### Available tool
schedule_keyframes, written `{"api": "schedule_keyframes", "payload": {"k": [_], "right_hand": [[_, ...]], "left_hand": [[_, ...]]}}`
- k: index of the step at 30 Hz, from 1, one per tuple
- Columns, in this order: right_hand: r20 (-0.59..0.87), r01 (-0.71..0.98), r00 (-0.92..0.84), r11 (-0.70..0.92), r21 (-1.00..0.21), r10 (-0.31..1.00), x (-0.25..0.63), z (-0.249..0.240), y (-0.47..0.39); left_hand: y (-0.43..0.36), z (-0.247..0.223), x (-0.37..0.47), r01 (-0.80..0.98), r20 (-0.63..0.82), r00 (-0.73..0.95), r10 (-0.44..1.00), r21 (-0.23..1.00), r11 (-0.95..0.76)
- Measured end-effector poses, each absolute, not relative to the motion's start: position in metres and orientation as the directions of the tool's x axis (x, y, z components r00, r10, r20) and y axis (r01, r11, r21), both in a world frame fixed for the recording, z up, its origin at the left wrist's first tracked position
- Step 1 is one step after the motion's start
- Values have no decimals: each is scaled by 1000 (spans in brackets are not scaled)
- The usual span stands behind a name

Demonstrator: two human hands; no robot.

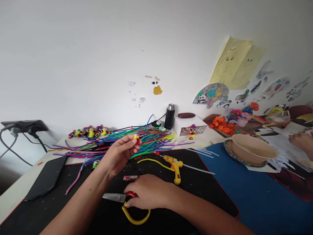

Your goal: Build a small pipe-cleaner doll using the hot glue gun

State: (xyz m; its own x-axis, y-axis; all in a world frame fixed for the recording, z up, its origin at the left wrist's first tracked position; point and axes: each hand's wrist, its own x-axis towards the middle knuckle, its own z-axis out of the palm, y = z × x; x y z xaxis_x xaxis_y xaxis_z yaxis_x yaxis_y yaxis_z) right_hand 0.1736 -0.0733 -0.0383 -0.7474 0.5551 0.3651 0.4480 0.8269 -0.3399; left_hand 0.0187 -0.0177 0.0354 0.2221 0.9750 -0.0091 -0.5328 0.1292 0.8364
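Note:
My left hand [118,155] is raised over the black mat, its fingers pinching a small red and yellow fuzzy piece [137,140], partly hidden by the fingertips. Low over the mat, my right hand [153,192] has its fingers closed on the handle of a pair of scissors [135,221] with red and yellow grips; their blades point left. Just beyond that hand lies a pink lighter [130,178]. A yellow glue gun [175,166] rests to the right, with a bent yellow pipe cleaner [154,160] beside it.
Many coloured pipe cleaners [119,143] spread along the back. Behind them stand a black thermos [169,117] and a white box [179,125] with a small figure [192,131]. A phone [46,178] lies left. At right are a bowl [254,147] and another person's hand [302,142].

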Motion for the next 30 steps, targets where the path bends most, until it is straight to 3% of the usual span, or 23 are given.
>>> {"api": "schedule_keyframes", "payload": {"k": [4,9,12,15,20,30], "right_hand": [[380,415,-656,732,-540,652,177,-34,-66],[185,299,-553,400,-867,813,171,-34,-51],[125,130,-444,202,-971,887,174,-41,-36],[114,15,-249,121,-992,962,186,-52,-22],[178,-34,-149,175,-984,973,209,-54,-15],[340,155,-78,349,-924,937,220,-46,-11]], "left_hand": [[-13,34,16,-523,-18,234,972,840,141],[-7,29,14,-512,-50,225,973,843,162],[-4,23,13,-477,-73,232,970,860,179],[-1,15,15,-444,-95,228,969,875,190],[2,0,24,-387,-174,209,962,889,245],[-3,-1,35,-274,-239,245,940,912,304]]}}
